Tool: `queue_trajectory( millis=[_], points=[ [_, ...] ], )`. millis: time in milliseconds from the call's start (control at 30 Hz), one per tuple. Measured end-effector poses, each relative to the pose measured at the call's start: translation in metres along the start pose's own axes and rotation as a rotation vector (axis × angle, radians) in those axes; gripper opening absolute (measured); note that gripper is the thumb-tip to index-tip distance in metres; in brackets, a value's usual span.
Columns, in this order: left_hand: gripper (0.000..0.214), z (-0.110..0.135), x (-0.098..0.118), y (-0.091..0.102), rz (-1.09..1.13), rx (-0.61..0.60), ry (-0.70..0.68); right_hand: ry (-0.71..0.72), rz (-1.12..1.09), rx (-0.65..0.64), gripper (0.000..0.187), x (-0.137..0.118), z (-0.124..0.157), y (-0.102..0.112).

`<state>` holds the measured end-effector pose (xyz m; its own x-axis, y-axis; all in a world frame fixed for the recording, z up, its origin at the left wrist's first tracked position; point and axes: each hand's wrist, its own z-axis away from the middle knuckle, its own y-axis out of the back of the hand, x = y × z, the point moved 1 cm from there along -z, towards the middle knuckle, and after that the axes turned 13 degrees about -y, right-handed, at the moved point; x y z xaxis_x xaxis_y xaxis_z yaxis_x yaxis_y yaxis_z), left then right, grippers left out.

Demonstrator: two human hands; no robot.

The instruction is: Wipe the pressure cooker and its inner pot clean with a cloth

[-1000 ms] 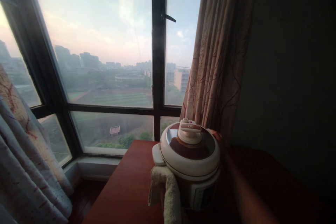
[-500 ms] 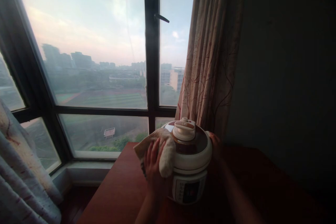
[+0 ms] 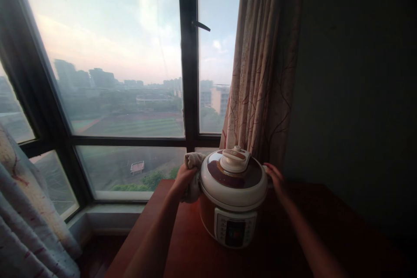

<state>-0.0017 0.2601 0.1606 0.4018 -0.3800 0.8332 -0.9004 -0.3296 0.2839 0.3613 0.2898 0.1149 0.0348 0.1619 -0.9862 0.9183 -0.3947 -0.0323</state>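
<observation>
An electric pressure cooker (image 3: 233, 197) with a white rim, brown body and dark control panel stands upright on the reddish-brown table (image 3: 185, 252). Its lid knob (image 3: 234, 159) faces up. At the cooker's left side, my left hand (image 3: 185, 178) is closed round a bunched, light-coloured cloth (image 3: 192, 189), which lies against the cooker's wall. My right hand (image 3: 276, 178) is at the opposite side, fingers over the white side handle (image 3: 267, 170). Dim light hides part of that grip.
Behind the table is a large window with a dark frame (image 3: 190, 74) and a handle (image 3: 202, 26). A patterned curtain (image 3: 257, 65) hangs just behind the cooker, and another curtain (image 3: 29, 217) hangs at the left. A dark wall (image 3: 352, 87) is on the right.
My left hand has moved with the cloth from the cooker's front left rim back to its left side. The cooker sits slightly further right in view, and my right hand stays at its side.
</observation>
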Motion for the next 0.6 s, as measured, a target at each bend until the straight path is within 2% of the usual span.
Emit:
queue_trajectory(
  millis=[100, 167, 300, 367, 467, 600],
  points=[
    [0.025, 0.000, -0.003, 0.002, 0.026, -0.001, -0.010, 0.118, 0.123, 0.085, 0.049, -0.021, -0.005, -0.004],
    [0.024, 0.000, -0.004, 0.003, 0.027, 0.005, -0.012, 0.238, 0.202, 0.093, 0.046, -0.042, -0.004, -0.016],
    [0.022, -0.002, -0.003, 0.003, 0.029, 0.000, -0.021, 0.442, 0.366, -0.110, 0.032, -0.083, 0.007, -0.059],
    [0.022, -0.002, -0.002, 0.004, 0.030, -0.002, -0.022, 0.473, 0.439, -0.175, 0.030, -0.096, 0.013, -0.080],
    [0.023, -0.002, -0.002, 0.004, 0.029, -0.007, -0.017, 0.476, 0.527, -0.189, 0.031, -0.106, 0.019, -0.105],
    [0.024, -0.001, -0.003, 0.005, 0.047, -0.026, -0.026, 0.483, 0.628, -0.190, 0.031, -0.114, 0.023, -0.119]
  ],
)
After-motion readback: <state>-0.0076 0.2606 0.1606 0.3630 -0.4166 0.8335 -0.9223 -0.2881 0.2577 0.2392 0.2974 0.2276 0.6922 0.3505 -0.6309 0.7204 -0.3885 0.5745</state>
